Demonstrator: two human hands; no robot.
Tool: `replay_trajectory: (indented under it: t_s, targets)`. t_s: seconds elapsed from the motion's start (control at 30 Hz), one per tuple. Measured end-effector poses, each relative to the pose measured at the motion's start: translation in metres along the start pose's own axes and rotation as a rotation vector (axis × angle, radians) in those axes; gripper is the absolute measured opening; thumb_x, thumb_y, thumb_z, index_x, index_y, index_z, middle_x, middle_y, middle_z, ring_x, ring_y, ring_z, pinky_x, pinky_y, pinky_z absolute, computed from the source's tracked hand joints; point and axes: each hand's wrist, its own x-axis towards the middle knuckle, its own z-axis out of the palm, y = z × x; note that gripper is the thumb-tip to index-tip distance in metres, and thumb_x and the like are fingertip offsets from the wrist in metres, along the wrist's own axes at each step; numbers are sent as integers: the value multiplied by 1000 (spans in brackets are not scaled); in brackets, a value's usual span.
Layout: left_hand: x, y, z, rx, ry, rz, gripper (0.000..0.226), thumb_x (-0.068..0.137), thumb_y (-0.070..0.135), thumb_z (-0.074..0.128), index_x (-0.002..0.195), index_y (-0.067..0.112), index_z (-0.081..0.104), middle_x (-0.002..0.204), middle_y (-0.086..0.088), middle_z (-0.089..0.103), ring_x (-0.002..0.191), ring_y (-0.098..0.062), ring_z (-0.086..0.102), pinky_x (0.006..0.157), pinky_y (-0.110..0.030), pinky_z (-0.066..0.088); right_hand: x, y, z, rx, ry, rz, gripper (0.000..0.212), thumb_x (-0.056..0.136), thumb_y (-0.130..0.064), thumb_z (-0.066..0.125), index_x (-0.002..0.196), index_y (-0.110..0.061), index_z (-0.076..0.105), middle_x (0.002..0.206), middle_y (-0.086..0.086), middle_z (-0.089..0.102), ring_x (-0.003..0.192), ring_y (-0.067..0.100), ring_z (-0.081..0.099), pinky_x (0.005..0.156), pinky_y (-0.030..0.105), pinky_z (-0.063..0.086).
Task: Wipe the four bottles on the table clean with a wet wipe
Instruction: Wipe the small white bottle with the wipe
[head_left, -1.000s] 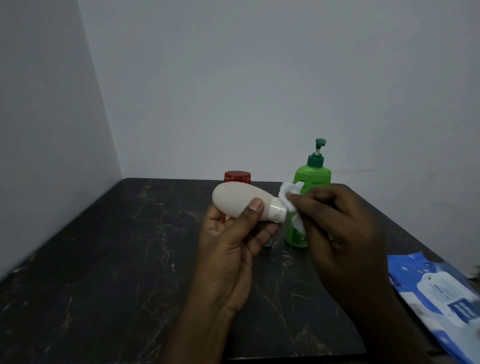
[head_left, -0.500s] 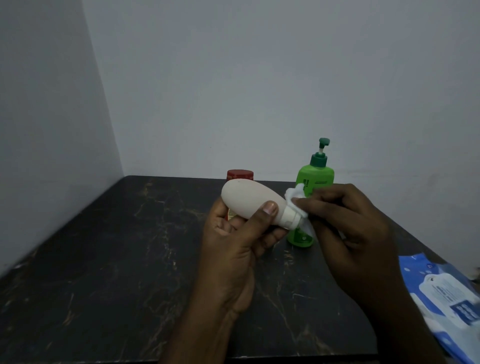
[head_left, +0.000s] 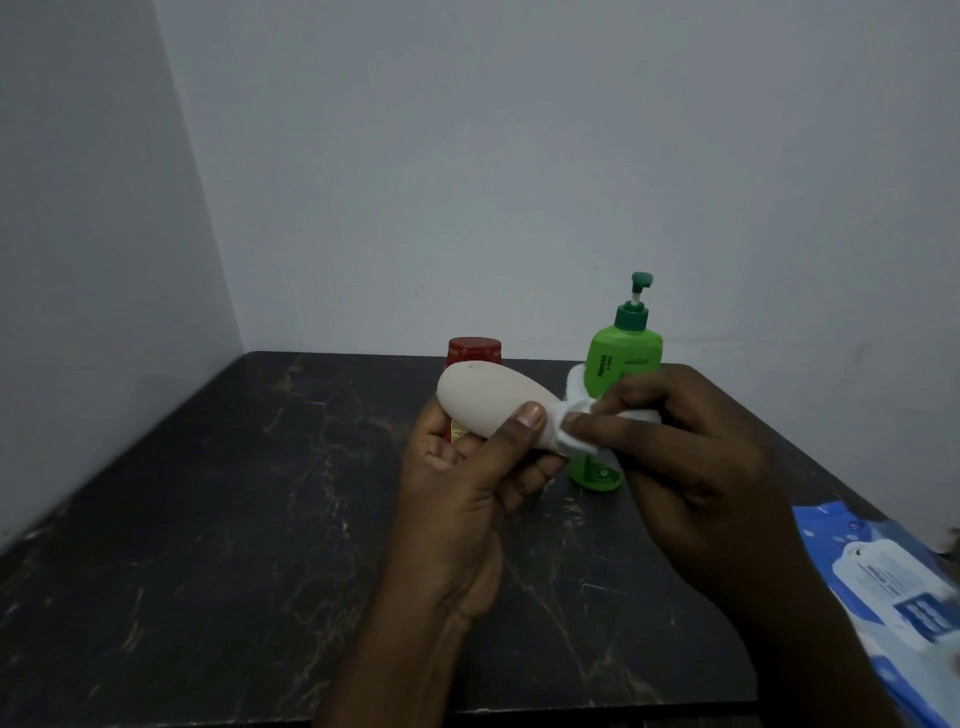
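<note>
Left hand (head_left: 467, 483) gripped white bottle (head_left: 488, 397); right hand (head_left: 685, 457), pinching wet wipe (head_left: 571, 436), had wrapped it over its right end, so that end's cleaning looked underway

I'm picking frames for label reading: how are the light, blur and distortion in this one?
Head view: dim, flat light, no glare on the table; "Henna" on the green pump bottle reads clearly; the right hand and wet wipe on the white bottle look slightly soft; the blue wipes pack at the right edge is blurred and stretched.
</note>
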Motion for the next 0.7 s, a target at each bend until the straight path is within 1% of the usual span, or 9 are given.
replay_trajectory:
  t_s: [0.1,0.2,0.3,0.37,0.43,0.5,0.57,0.63,0.7]
  targets:
    - [1,0,-2,14,-11,-1,48,69,3,72,112,21,63,88,-2,79,88,-27,76,70,-40,64,0,3,3,-21,3,45,34,84,8,60,109,-7,77,104,10,61,92,22,60,77,24,47]
    - [1,0,-3,-4,-28,-15,53,69,3,73,119,16,62,96,-6,78,94,-28,76,69,-38,64,-1,7,8,-9,2,101,35,86,5,59,114,-8,75,102,6,59,91,16,58,78,16,44]
    - [2,-3,-2,-53,-59,-50,49,70,2,70,117,13,63,99,-10,78,96,-29,75,70,-38,64,-2,11,10,79,-11,185,31,89,-1,57,112,-10,74,100,4,60,92,15,60,78,21,47]
    - [3,-6,-2,-98,-62,-88,48,71,1,68,117,11,63,101,-12,77,96,-29,75,72,-39,64,-2,12,11,200,-5,254,27,92,-6,55,109,-15,74,100,2,63,94,12,62,80,20,49]
    - [6,-12,-3,-169,-39,-136,53,72,1,68,124,8,60,112,-17,74,102,-31,73,74,-39,64,-2,10,12,313,15,331,23,94,-11,55,105,-20,72,100,-1,67,93,9,64,80,18,50]
    - [9,-16,-5,-244,2,-183,64,68,6,74,130,6,57,125,-23,67,108,-33,70,75,-38,64,-1,8,15,444,-11,485,21,97,-10,57,105,-19,74,99,-4,72,92,9,67,79,19,53]
    - [10,-20,-6,-334,28,-225,80,57,8,85,132,4,56,127,-26,65,109,-36,70,74,-39,64,-1,5,17,634,-33,673,21,96,-7,60,106,-18,75,101,-3,76,92,11,71,78,22,55]
    - [12,-24,-7,-399,49,-255,84,52,8,89,129,1,56,124,-29,66,110,-39,68,83,-47,61,-1,3,19,818,-22,803,20,90,-12,64,106,-16,75,102,1,77,94,17,73,80,28,56]
    - [14,-26,-8,-431,68,-262,93,45,8,96,128,-2,56,124,-31,65,115,-41,65,95,-53,51,-1,1,22,928,6,864,26,82,-20,66,105,-15,75,102,5,78,96,22,73,83,32,56]
